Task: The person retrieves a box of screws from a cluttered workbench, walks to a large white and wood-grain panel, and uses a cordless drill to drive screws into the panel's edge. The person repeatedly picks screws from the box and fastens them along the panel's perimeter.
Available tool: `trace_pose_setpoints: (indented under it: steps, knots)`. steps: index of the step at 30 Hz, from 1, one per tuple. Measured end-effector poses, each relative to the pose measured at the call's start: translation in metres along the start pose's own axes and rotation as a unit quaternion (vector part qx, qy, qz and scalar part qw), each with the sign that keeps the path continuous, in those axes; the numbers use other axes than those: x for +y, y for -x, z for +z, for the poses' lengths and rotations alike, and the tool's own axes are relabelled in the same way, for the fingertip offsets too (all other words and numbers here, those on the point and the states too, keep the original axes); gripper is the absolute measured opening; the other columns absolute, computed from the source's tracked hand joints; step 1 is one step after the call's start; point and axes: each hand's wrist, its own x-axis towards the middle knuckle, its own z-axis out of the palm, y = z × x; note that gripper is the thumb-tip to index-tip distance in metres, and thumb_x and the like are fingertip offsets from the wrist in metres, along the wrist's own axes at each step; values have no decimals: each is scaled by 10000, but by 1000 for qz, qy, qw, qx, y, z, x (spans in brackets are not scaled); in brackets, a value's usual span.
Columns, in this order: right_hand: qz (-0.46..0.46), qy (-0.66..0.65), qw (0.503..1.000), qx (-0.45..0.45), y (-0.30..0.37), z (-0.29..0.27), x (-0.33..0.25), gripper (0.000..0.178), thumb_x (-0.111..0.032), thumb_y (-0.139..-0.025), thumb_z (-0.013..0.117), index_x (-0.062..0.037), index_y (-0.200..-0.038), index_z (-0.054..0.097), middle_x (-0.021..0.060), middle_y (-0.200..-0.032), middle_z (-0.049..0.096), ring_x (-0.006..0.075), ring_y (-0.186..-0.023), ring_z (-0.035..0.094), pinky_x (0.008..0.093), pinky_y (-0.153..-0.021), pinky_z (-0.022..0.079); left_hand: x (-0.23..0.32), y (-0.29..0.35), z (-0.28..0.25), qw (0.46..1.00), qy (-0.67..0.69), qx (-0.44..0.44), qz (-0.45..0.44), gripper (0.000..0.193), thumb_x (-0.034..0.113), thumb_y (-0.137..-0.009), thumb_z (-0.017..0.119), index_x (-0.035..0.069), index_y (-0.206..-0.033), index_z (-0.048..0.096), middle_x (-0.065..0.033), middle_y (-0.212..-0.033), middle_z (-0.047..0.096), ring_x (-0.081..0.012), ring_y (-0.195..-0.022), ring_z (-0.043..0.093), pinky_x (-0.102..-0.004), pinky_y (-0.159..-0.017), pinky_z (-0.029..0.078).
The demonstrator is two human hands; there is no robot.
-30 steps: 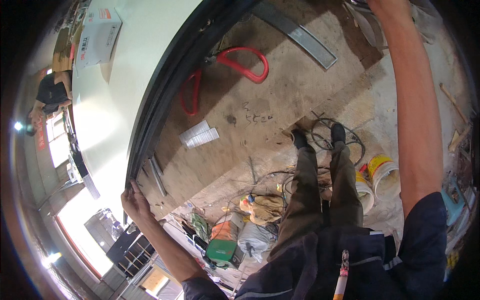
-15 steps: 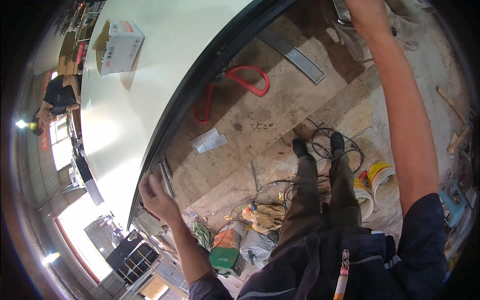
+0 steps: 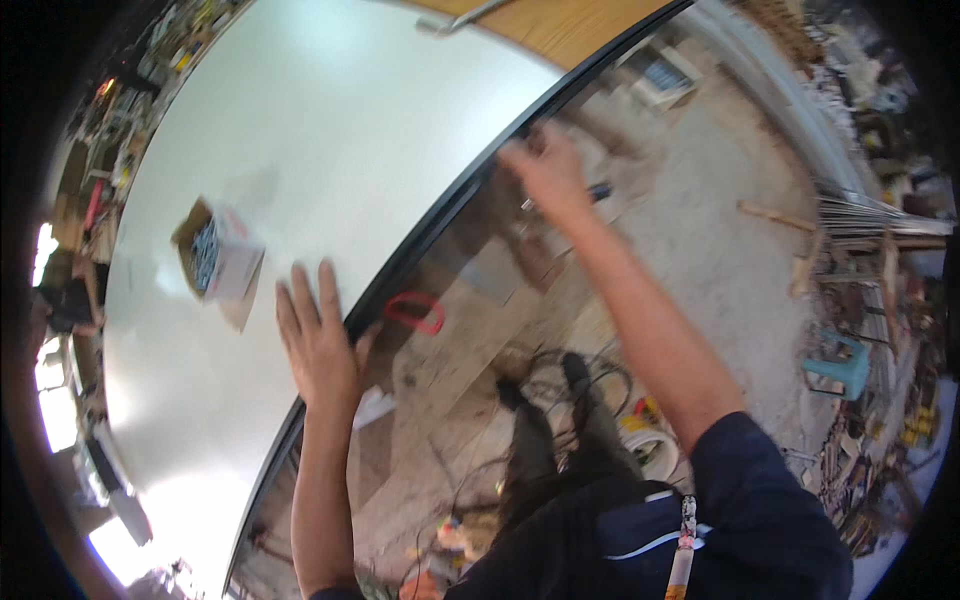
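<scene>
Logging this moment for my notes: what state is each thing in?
Left hand: open, flat on the white panel's edge.
Right hand: at the panel's dark edge, grip blurred.
White panel: lying flat.
Box: open, on the panel.
Red clamp: on the floor.

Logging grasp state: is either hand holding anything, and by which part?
Left hand lies flat, fingers spread, on the white panel at its black edge, gripping nothing. Right hand is at that edge farther along; motion blur hides any grip.

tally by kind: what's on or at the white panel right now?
White panel: 1
Small open cardboard box on it: 1
Hands at its dark edge: 2, left hand and right hand
Total: 4
</scene>
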Motion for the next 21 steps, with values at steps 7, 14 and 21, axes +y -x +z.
trace_pose_setpoints:
  steps: [7,14,21]
  knots:
    - [94,-91,989,-69,-6,-17,-20,289,-156,-878,710,69,-1038,623,86,-775,664,154,-669,665,318,-582,519,15,-10,-19,999,29,-7,-11,1084,181,-677,922,124,-1589,338,-231,-1617,303,-510,-1481,265,-592,-1211,295]
    - [95,-70,986,-115,-10,-53,-13,256,-133,-907,689,75,-1054,666,86,-813,695,143,-663,659,295,-612,515,17,-13,-25,999,24,-33,-26,1093,174,-664,926,95,-1580,335,-226,-1623,294,-497,-1495,239,-579,-1235,253]
    - [75,-136,985,-74,-130,-152,-17,192,-99,-981,622,42,-1100,672,95,-910,720,151,-709,674,303,-656,556,23,-22,-27,993,37,-82,-80,1131,116,-611,923,107,-1581,340,-199,-1665,239,-466,-1541,169,-583,-1253,209]
